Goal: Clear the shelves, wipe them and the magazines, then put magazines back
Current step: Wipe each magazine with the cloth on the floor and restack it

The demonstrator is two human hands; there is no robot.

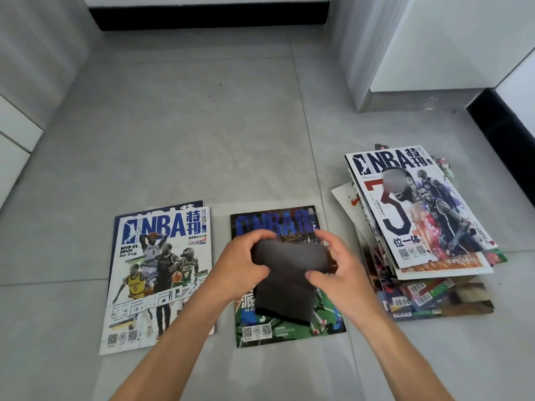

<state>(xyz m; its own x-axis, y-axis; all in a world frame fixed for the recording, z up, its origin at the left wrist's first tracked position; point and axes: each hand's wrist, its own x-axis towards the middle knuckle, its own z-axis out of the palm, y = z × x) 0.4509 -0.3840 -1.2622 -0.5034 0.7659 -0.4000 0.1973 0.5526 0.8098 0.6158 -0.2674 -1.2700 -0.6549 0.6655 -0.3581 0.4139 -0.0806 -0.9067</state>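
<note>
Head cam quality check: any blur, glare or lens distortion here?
Head view: even, soft light and no hard glare on the floor tiles; wide-angle bending at the edges; the messy pile smears near its lower edge; the grey cloth looks soft; the left magazine reads sharp.

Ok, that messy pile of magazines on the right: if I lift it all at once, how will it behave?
The magazine pile will probably slide apart: its glossy covers lie fanned at different angles, with the top issue skewed. It is likely floppy too, since the thin edges already sag and overhang. Many issues deep, it probably weighs enough to need both hands, which now hold the dark cloth.
</note>
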